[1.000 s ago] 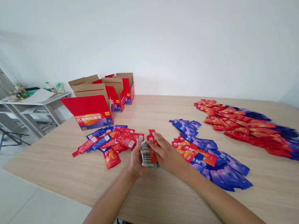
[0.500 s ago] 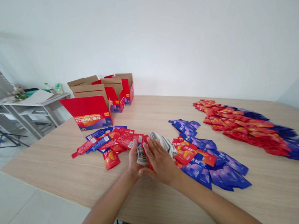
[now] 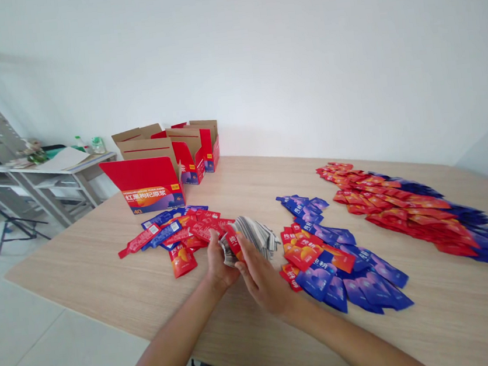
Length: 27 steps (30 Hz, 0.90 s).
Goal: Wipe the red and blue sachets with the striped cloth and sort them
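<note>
Between my two hands stands a thick bundle of sachets (image 3: 256, 234), its pale striped edges fanned away from me and a red sachet face toward me. My left hand (image 3: 221, 268) grips the bundle's left side, thumb up. Against its right side my right hand (image 3: 264, 283) presses with fingers straight and together. Left of the bundle lies a loose pile of red and blue sachets (image 3: 183, 266), some with barcodes up. Close to my right hand, more blue and red sachets (image 3: 316, 274) lie spread on the table.
Open red cardboard boxes (image 3: 151, 184) with brown flaps stand at the back left of the wooden table (image 3: 243, 177). A long overlapping heap of red and blue sachets (image 3: 415, 216) runs along the right. Beyond the left edge are a desk (image 3: 70, 170) and a tripod (image 3: 18, 229).
My right hand has slid down and tilted on the bundle, uncovering more of the red sachet face. The bundle's striped fan has shifted slightly left. The loose piles stay put.
</note>
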Each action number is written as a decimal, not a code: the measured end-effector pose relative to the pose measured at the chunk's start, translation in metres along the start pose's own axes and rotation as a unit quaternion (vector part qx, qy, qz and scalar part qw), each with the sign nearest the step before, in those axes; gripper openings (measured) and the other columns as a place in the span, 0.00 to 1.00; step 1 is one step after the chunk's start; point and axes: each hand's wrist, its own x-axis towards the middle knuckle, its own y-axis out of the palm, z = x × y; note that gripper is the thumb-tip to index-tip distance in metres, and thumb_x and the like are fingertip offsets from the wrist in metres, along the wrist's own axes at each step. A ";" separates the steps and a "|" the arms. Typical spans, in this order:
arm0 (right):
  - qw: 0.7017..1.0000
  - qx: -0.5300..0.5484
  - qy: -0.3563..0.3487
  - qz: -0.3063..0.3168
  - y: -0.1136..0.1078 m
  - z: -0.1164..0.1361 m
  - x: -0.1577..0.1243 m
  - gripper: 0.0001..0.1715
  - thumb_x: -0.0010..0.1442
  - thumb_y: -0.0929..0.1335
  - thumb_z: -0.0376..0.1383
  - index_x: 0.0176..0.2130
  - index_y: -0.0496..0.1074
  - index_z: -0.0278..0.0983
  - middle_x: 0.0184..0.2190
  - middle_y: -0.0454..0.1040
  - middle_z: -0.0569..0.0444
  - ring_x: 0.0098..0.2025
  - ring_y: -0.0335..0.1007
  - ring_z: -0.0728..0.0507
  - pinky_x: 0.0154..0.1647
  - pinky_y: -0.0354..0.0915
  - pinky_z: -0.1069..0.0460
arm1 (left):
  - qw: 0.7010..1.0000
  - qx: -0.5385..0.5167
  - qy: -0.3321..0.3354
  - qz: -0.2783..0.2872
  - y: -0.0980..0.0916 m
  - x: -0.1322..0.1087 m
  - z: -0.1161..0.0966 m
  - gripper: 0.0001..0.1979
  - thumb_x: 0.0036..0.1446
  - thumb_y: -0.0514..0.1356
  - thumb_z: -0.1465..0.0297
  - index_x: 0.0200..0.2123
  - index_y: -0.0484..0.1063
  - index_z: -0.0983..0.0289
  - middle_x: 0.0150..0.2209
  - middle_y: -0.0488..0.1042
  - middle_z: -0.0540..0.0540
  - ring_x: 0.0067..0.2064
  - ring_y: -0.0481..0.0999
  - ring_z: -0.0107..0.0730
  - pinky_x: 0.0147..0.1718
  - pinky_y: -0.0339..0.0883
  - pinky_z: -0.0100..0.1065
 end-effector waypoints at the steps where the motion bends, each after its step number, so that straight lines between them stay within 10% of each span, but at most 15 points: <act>1: 1.000 0.016 -0.003 0.005 -0.001 0.005 -0.001 0.39 0.76 0.56 0.38 0.74 0.29 0.44 0.74 0.47 0.44 0.74 0.45 0.41 0.70 0.59 0.38 | 1.000 0.002 0.010 -0.007 0.000 0.000 -0.002 0.32 0.66 0.49 0.46 0.28 0.76 0.67 0.26 0.79 0.57 0.27 0.79 0.35 0.34 0.77 0.37; 9: 0.996 0.079 0.049 0.008 -0.007 0.007 0.003 0.34 0.76 0.56 0.39 0.74 0.38 0.45 0.72 0.55 0.45 0.72 0.53 0.42 0.69 0.61 0.40 | 1.000 -0.007 0.006 -0.002 -0.001 -0.001 -0.002 0.33 0.67 0.47 0.46 0.28 0.76 0.67 0.26 0.78 0.56 0.28 0.79 0.33 0.36 0.76 0.34; 18: 0.987 -0.126 -0.035 0.093 -0.028 -0.007 0.027 0.42 0.66 0.69 0.47 0.69 0.57 0.27 0.68 0.61 0.32 0.70 0.55 0.31 0.70 0.55 0.32 | 0.994 0.015 -0.087 0.065 -0.001 -0.006 0.014 0.38 0.64 0.45 0.40 0.39 0.80 0.67 0.33 0.81 0.60 0.38 0.82 0.40 0.37 0.75 0.35; 23: 0.971 -0.166 -0.098 0.143 -0.047 -0.001 0.034 0.33 0.66 0.67 0.32 0.67 0.60 0.29 0.67 0.63 0.37 0.70 0.57 0.36 0.69 0.58 0.40 | 0.992 0.012 -0.076 0.099 -0.001 -0.006 -0.003 0.41 0.60 0.46 0.37 0.39 0.78 0.70 0.32 0.81 0.60 0.29 0.80 0.34 0.21 0.69 0.29; 27: 0.963 -0.185 -0.078 0.180 -0.062 0.015 0.037 0.29 0.63 0.64 0.27 0.63 0.66 0.29 0.63 0.68 0.36 0.65 0.64 0.35 0.65 0.63 0.40 | 0.993 0.031 -0.044 0.102 0.002 -0.004 -0.015 0.46 0.59 0.43 0.35 0.39 0.78 0.73 0.33 0.81 0.65 0.37 0.82 0.44 0.35 0.77 0.38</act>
